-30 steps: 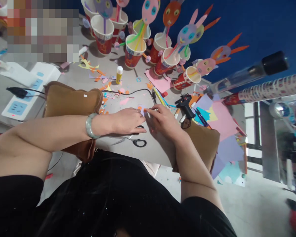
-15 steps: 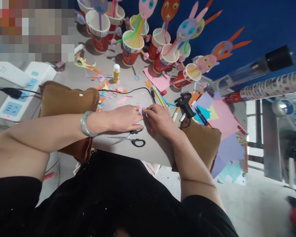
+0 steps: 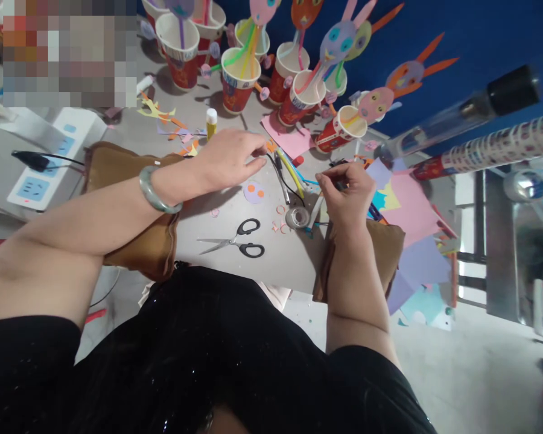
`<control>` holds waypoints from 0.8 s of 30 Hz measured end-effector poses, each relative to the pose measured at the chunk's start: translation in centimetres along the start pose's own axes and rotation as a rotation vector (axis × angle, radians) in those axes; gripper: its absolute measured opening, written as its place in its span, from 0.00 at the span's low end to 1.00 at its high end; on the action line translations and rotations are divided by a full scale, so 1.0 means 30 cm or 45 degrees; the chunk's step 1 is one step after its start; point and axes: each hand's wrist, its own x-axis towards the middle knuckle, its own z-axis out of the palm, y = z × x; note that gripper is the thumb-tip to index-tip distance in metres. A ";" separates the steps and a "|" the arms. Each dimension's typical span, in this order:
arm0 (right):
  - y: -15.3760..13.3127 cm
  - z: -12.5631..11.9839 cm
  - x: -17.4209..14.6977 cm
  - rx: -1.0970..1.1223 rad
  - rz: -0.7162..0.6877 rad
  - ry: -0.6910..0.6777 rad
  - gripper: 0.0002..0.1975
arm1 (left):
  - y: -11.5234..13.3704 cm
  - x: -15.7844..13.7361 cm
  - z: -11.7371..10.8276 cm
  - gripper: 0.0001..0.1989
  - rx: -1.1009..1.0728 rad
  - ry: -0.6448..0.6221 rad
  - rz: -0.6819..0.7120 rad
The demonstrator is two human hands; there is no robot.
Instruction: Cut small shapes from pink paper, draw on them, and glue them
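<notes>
On the table between my hands lies a purple paper disc (image 3: 252,199) with two orange dots on it. My left hand (image 3: 228,158) is raised just behind the disc, thumb and fingers apart, holding nothing I can see. Off to the right, my right hand (image 3: 349,190) is lifted with thumb and forefinger pinched together; anything between them is too small to make out. Scissors (image 3: 232,242) with black handles rest partly spread near the front edge. A roll of clear tape (image 3: 297,217) and small pink paper cut-outs (image 3: 280,210) lie between the scissors and my right hand.
Paper cups (image 3: 238,90) holding straws with paper animal faces stand along the back. A glue stick (image 3: 212,120), a yellow straw (image 3: 295,179) and paper scraps are nearby. Brown cushions (image 3: 117,172) flank the work area. A power strip (image 3: 49,166) lies left, coloured sheets (image 3: 419,208) right.
My hands were together over the dotted disc and have moved apart, the left up and leftward, the right rightward. The disc, tape roll and the whole scissors are now uncovered.
</notes>
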 end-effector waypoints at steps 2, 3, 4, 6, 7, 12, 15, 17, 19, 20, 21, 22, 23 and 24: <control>0.005 0.004 0.000 -0.003 -0.011 0.005 0.08 | 0.004 0.028 -0.023 0.13 0.110 -0.097 -0.032; 0.005 0.006 -0.001 -0.001 -0.020 0.001 0.08 | 0.004 0.041 -0.029 0.12 0.174 -0.163 -0.025; 0.006 0.009 -0.001 -0.001 -0.031 -0.007 0.08 | 0.002 0.051 -0.031 0.11 0.232 -0.233 -0.015; 0.006 0.013 -0.003 -0.009 -0.059 -0.010 0.09 | -0.006 0.062 -0.026 0.14 0.281 -0.331 -0.025; 0.007 0.014 -0.003 -0.018 -0.069 -0.007 0.10 | -0.011 0.064 -0.021 0.16 0.272 -0.351 -0.037; 0.012 0.017 -0.001 -0.061 -0.065 -0.013 0.12 | -0.034 0.042 0.020 0.17 0.181 -0.297 -0.090; 0.012 0.021 0.000 -0.094 -0.064 -0.043 0.16 | -0.042 0.031 0.047 0.15 0.166 -0.333 -0.088; 0.006 0.025 -0.001 -0.102 -0.057 -0.083 0.19 | -0.049 0.029 0.063 0.13 0.151 -0.327 -0.049; -0.006 0.028 -0.005 -0.093 -0.063 -0.122 0.19 | -0.057 0.027 0.077 0.12 0.121 -0.301 0.005; -0.015 0.029 -0.008 -0.090 -0.082 -0.144 0.17 | -0.061 0.026 0.082 0.12 0.103 -0.291 0.030; -0.024 0.032 -0.012 -0.095 -0.115 -0.178 0.16 | -0.064 0.025 0.087 0.13 0.090 -0.292 0.052; -0.035 0.035 -0.016 -0.112 -0.161 -0.230 0.14 | -0.065 0.024 0.091 0.14 0.085 -0.301 0.067; -0.047 0.039 -0.022 -0.142 -0.215 -0.300 0.14 | -0.065 0.023 0.094 0.15 0.084 -0.313 0.079; -0.059 0.044 -0.028 -0.179 -0.276 -0.381 0.14 | -0.064 0.022 0.095 0.16 0.085 -0.326 0.087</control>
